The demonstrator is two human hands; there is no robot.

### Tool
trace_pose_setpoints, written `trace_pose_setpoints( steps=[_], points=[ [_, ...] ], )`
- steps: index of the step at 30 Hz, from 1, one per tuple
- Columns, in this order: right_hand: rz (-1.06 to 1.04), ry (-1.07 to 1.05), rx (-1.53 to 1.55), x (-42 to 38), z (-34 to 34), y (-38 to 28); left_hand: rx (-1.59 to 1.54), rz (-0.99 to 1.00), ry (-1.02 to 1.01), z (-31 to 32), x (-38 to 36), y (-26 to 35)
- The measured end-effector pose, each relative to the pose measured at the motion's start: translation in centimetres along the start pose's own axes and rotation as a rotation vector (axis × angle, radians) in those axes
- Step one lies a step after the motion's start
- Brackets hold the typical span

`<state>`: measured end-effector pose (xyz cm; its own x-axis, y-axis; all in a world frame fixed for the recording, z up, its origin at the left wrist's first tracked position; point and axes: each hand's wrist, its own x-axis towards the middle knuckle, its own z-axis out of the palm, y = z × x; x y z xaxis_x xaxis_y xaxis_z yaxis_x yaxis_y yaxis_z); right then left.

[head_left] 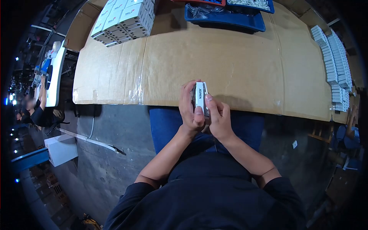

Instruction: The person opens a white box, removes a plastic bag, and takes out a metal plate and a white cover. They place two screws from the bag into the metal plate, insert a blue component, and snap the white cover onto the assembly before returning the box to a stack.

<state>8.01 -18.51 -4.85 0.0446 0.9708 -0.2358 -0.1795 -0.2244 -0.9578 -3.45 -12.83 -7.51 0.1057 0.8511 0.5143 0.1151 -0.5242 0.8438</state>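
Observation:
A small white box (200, 94) with dark lettering on its narrow side is held upright above the front edge of the cardboard-covered table (184, 61). My left hand (189, 109) wraps round its left side, with the thumb on the near end of the lettered face. On the right side, my right hand (218, 117) grips the same box, its thumb near the box's upper right edge. The palms and the underside of the box are hidden.
Stacked white boxes (124, 19) stand at the back left. Blue trays (230, 25) lie at the back, one with small white parts. Rows of white boxes (331, 61) line the right edge. A co-worker (38, 111) sits at a white table (57, 76) far left.

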Motion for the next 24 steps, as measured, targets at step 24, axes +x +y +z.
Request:
trace_pose_setpoints(
  steps=[24],
  points=[
    [-1.004,-0.035,-0.806,4.7,-5.7,0.2,-1.001,-1.107,-0.178,1.0,-0.4,1.9]
  ],
)
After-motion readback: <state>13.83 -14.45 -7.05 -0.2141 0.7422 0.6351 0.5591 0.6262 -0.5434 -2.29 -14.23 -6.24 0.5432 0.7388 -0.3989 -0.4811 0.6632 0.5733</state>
